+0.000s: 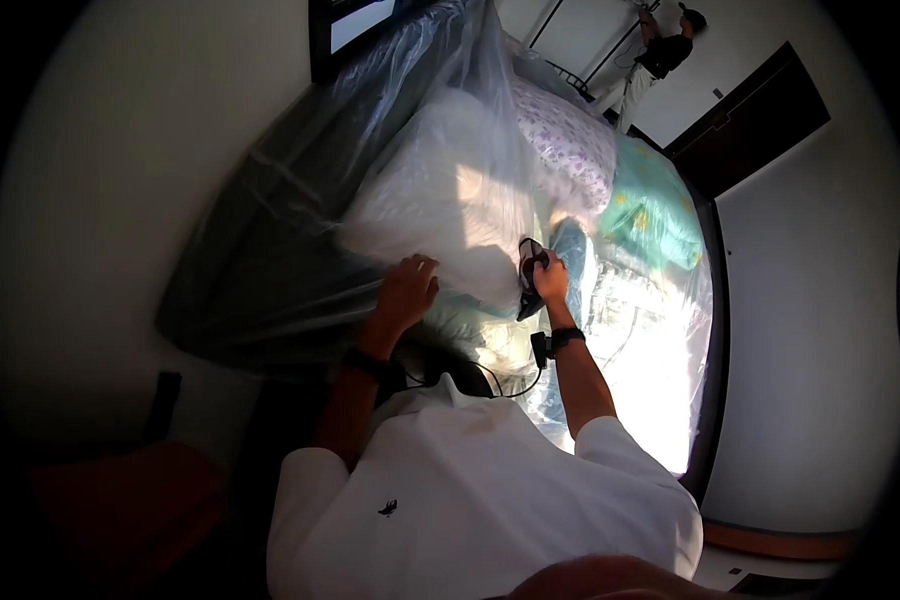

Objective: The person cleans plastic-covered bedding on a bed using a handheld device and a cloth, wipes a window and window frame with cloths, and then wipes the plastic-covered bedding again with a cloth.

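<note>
My right hand (551, 277) is closed round the handle of a black clothes iron (529, 288), whose narrow end points away from me. The iron is at the right edge of a white bundle (440, 205) that looks like bedding under clear plastic. Loosely bent and apart, the fingers of my left hand (407, 292) touch or hover over the bundle's near left edge, with nothing visible in them. A dark band sits on each wrist, and a small black device (541, 350) with a cable is by the right one.
Clear plastic sheeting (270, 190) covers the bed and a dark mass on the left. Farther back lie a purple-patterned bundle (567, 145) and a green one (655, 210). Strong sunlight whitens the right side. Another person (662, 55) stands by a dark door (755, 120).
</note>
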{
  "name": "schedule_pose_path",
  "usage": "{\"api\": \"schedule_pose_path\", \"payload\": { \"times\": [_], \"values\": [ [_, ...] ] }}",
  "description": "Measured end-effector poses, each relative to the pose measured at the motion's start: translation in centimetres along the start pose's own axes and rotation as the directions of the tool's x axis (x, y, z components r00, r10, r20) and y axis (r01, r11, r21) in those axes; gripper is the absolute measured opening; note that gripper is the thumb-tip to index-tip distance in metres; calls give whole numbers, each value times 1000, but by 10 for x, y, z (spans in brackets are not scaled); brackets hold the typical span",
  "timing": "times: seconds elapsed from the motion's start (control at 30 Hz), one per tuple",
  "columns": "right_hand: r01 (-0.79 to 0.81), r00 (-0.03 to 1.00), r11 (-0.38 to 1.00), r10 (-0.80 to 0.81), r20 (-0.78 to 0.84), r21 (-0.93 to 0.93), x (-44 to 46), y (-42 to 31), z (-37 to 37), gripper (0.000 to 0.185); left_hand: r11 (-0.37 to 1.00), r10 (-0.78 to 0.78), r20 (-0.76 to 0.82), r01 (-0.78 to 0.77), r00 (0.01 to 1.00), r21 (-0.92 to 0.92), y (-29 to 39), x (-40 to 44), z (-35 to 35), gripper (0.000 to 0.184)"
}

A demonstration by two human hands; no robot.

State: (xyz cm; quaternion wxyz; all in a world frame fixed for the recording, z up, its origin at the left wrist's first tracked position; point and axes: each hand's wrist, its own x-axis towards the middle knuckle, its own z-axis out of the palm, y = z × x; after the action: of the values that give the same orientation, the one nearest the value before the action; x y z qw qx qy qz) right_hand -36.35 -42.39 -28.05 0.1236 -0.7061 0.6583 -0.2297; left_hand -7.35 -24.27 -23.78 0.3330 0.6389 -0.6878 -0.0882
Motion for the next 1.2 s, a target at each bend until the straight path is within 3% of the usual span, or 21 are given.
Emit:
{"api": "schedule_pose_path", "payload": {
  "times": [0.1, 0.17, 0.2, 0.27, 0.33, 0.4, 0.43, 0.47, 0.5, 0.53, 0.57, 0.63, 0.73, 0.77, 0.8, 0.87, 0.9, 0.97, 1.03, 1.13, 1.2],
  "values": [
    [359, 923, 877, -283, -261, 319, 1, -76, -41, 40, 996, -75, 35, 77, 997, -51, 6, 17, -1, 33],
    [405, 913, 799, -330, -239, 444, -27, -130, -61, 44, 998, -18, -226, 33, 974, 62, 9, 13, -7, 42],
    [404, 915, 763, -352, -199, 505, -29, -150, -69, 48, 998, -18, -226, 33, 974, 62, 7, 17, -7, 42],
    [592, 795, 701, -589, -145, 398, -41, -213, -53, 58, 958, -194, -390, 259, 900, 120, -2, 16, -14, 55],
    [738, 660, 599, -736, -149, 310, -31, -236, -6, 66, 959, -213, -334, 263, 918, 110, -15, 16, -10, 62],
    [778, 615, 546, -763, -199, 310, -32, -245, 31, 67, 968, -152, -548, 235, 822, 83, -37, 35, -14, 57],
    [755, 637, 563, -751, -175, 335, -47, -243, 64, 67, 988, -132, -397, 151, 908, 18, -59, 52, -20, 58],
    [743, 632, 631, -771, 78, 222, -37, -251, 94, 65, 988, -131, -407, 154, 904, 22, -79, 42, -11, 58],
    [733, 618, 674, -715, 328, 90, -33, -254, 108, 63, 968, -122, -333, 186, 935, 169, -105, 24, 12, 59],
    [765, 597, 641, -745, 298, 69, -11, -265, 96, 63, 926, -106, -308, 207, 945, 315, -130, 43, 19, 59],
    [743, 607, 662, -729, 317, 101, -21, -260, 86, 59, 928, -103, -315, 205, 944, 311, -147, 43, 19, 59],
    [718, 613, 684, -710, 346, 131, -9, -235, 85, 56, 970, -222, -99, 230, 970, 75, -169, 37, 22, 62],
    [593, 767, 793, -609, 201, 139, 13, -196, 109, 54, 926, -376, -27, 375, 926, -48, -147, 17, -4, 68],
    [477, 859, 879, -471, 199, 24, 12, -189, 93, 57, 922, -387, -29, 385, 922, -45, -151, 15, 0, 68],
    [355, 910, 932, -363, 201, 79, 31, -156, 87, 57, 923, -382, -65, 377, 922, -79, -157, 8, 10, 69],
    [311, 909, 949, -279, 310, -59, 35, -141, 68, 59, 926, -370, -106, 358, 923, -117, -146, 19, 13, 70],
    [155, 934, 972, -85, 346, -179, 46, -119, 55, 61, 911, -412, -86, 409, 907, -53, -123, 18, 7, 68],
    [126, 931, 960, -27, 363, -252, 48, -109, 49, 58, 891, -450, -95, 453, 888, 12, -94, 37, -6, 67],
    [89, 940, 949, 20, 341, -302, 45, -99, 37, 58, 908, -335, -14, 327, 942, 260, -83, 39, -12, 59],
    [-32, 898, 935, 182, 401, -352, 39, -91, 20, 59, 941, -223, 123, 181, 967, 286, -86, 42, -1, 52],
    [-26, 915, 923, 177, 364, -385, 36, -94, 16, 58, 954, -192, 131, 154, 973, 256, -82, 45, 0, 49]
  ]
}}
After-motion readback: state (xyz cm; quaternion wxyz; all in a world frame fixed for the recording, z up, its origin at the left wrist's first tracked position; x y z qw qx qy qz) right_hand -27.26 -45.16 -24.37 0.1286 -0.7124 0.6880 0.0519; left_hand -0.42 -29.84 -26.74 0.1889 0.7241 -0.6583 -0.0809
